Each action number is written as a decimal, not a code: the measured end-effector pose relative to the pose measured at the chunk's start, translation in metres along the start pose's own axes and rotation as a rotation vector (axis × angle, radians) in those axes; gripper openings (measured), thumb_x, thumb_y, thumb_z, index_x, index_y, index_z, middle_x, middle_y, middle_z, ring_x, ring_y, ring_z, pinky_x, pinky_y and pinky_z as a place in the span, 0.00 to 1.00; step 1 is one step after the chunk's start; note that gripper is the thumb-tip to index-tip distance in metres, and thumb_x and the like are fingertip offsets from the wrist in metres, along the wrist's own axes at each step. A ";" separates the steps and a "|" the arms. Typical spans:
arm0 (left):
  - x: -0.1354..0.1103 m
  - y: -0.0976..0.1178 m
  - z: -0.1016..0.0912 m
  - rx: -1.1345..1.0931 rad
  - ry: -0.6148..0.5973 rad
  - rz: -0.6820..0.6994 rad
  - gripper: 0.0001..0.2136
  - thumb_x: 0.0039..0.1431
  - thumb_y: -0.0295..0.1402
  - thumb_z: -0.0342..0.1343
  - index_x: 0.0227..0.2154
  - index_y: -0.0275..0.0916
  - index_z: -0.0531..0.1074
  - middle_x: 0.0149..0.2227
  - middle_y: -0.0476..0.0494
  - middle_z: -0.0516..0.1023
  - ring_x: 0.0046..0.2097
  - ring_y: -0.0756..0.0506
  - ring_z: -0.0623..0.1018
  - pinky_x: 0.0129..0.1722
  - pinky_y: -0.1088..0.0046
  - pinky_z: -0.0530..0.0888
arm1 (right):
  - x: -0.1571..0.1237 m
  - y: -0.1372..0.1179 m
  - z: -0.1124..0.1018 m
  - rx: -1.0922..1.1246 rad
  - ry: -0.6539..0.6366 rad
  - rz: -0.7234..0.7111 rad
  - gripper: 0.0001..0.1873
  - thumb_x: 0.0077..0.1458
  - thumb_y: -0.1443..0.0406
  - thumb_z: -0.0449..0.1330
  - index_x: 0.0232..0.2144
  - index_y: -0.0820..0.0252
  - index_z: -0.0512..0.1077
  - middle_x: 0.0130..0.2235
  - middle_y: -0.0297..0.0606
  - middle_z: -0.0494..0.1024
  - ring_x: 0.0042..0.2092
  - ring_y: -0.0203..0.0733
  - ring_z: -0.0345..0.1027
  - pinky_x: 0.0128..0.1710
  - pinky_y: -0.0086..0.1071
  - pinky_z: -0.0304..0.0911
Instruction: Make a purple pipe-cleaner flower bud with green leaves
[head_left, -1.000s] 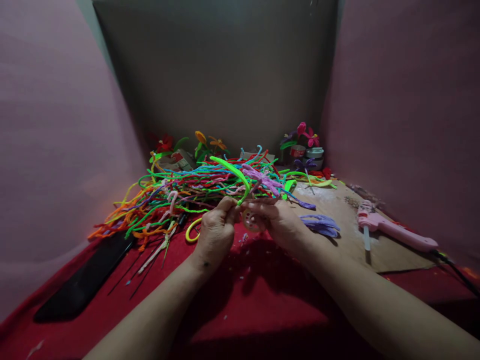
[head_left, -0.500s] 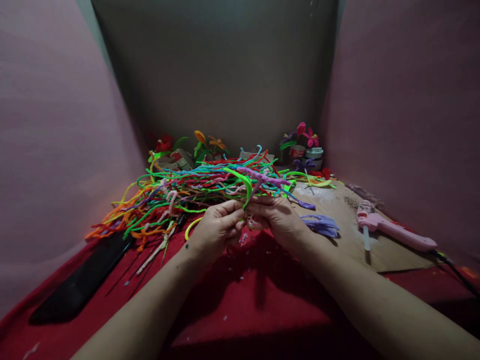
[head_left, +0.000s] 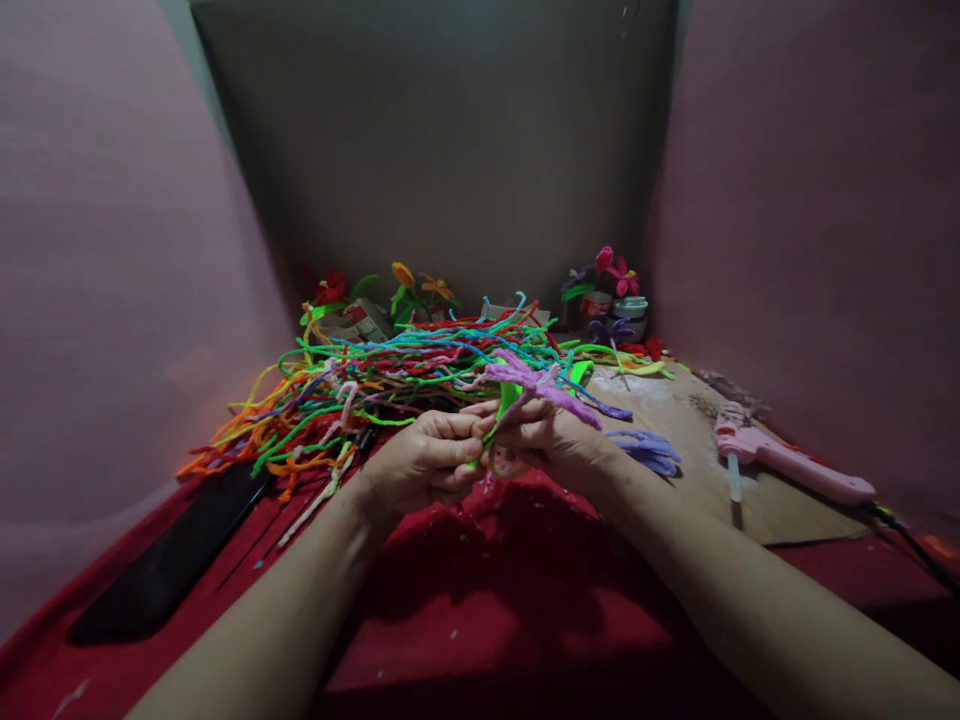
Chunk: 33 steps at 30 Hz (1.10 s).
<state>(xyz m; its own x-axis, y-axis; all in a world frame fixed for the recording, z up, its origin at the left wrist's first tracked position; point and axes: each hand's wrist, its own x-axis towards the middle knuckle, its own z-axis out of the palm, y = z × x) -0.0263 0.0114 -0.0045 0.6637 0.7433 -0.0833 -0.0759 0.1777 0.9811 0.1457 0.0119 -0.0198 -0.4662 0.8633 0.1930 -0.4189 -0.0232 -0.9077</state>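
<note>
Both hands meet in the middle, raised over the red cloth, around a pipe-cleaner flower [head_left: 541, 382] with purple petals and a green leaf [head_left: 508, 392]. My left hand [head_left: 435, 455] is closed, its thumb and fingers pinching the green stem end. My right hand [head_left: 551, 435] is closed round the flower just below its petals, which lean to the right across the fingers. A small pale, spotted thing [head_left: 508, 463] shows under the right fingers; I cannot make out what it is. Most of the stem is hidden by the fingers.
Behind the hands lies a heap of coloured pipe cleaners [head_left: 420, 360]. A pink glue gun [head_left: 795, 460] and a purple looped bundle [head_left: 645, 452] rest on a brown board [head_left: 787, 520]. At left is a black flat object [head_left: 165, 560]. Finished flowers [head_left: 622, 275] stand at the back.
The purple flower has tilted toward me and to the right, and the green leaf has turned with it. Both hands have shifted slightly, still holding it.
</note>
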 end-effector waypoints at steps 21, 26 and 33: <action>0.017 -0.021 0.025 0.782 0.633 0.400 0.09 0.56 0.39 0.51 0.33 0.39 0.65 0.23 0.53 0.69 0.22 0.53 0.68 0.23 0.78 0.64 | 0.002 0.010 0.005 -0.050 0.413 -0.224 0.06 0.38 0.64 0.66 0.24 0.59 0.78 0.22 0.30 0.73 0.24 0.32 0.61 0.28 0.29 0.59; 0.014 -0.022 0.026 0.829 0.643 0.482 0.07 0.58 0.35 0.47 0.32 0.40 0.68 0.20 0.55 0.64 0.21 0.54 0.64 0.24 0.80 0.62 | -0.001 0.011 0.007 -0.107 0.395 -0.242 0.07 0.40 0.64 0.65 0.27 0.58 0.78 0.25 0.32 0.75 0.29 0.37 0.65 0.32 0.32 0.61; 0.016 -0.019 0.026 0.513 0.551 0.400 0.08 0.55 0.35 0.51 0.23 0.38 0.64 0.18 0.57 0.59 0.19 0.56 0.57 0.18 0.81 0.56 | -0.003 0.006 0.013 -0.030 0.441 -0.180 0.11 0.34 0.62 0.69 0.25 0.60 0.78 0.24 0.34 0.76 0.27 0.38 0.66 0.31 0.33 0.61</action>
<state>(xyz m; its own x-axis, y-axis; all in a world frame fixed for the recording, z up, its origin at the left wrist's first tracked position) 0.0051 0.0037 -0.0195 0.1917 0.9193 0.3437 0.2072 -0.3802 0.9014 0.1344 0.0026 -0.0211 -0.0104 0.9840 0.1780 -0.4370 0.1556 -0.8859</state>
